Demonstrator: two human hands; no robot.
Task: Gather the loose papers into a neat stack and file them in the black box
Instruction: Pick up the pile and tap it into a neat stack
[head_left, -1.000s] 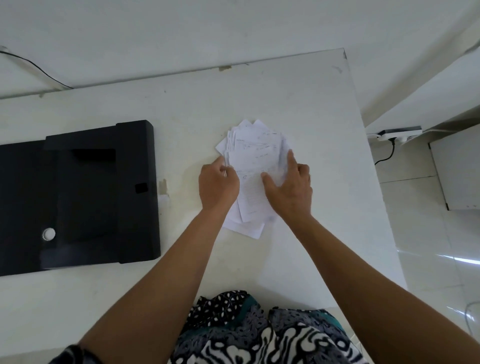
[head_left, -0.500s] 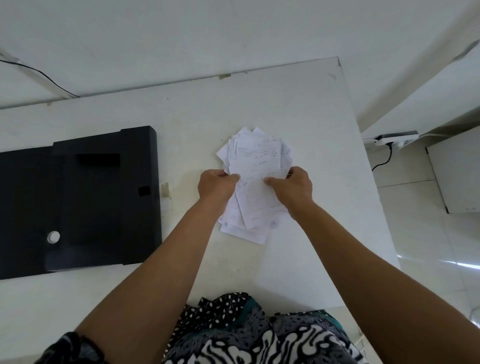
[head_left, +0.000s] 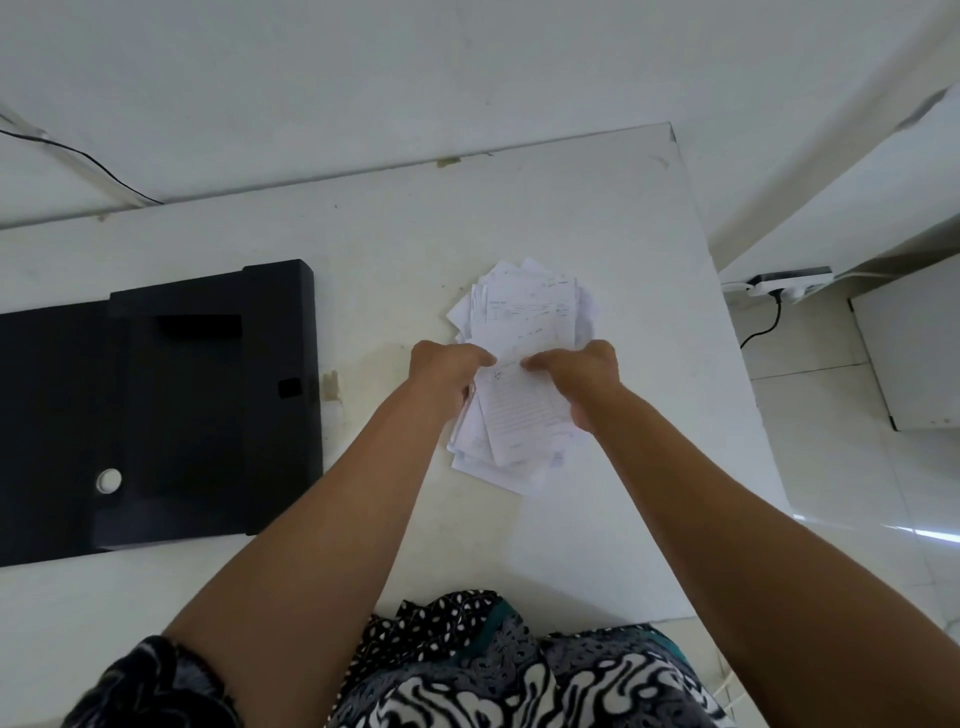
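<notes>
A loose, fanned pile of white printed papers (head_left: 524, 317) lies on the white table (head_left: 597, 218) right of centre. My left hand (head_left: 444, 371) grips the pile's left edge and my right hand (head_left: 579, 371) grips its right edge, fingertips nearly meeting over the middle of the sheets. The pile's near end sticks out unevenly below my hands. The black box (head_left: 156, 410) lies opened flat at the left of the table, a hand's width from my left arm, with a white round button on it.
The table's right edge (head_left: 727, 364) drops to a tiled floor, where a white power strip (head_left: 787, 283) with a black cable lies. A white cabinet (head_left: 914, 353) stands at the far right. A wall runs behind the table, and a thin cable hangs at upper left.
Both hands went from lying flat on the pile to curling closed around its side edges. The pile has been squeezed narrower, and its near end looks slightly lifted.
</notes>
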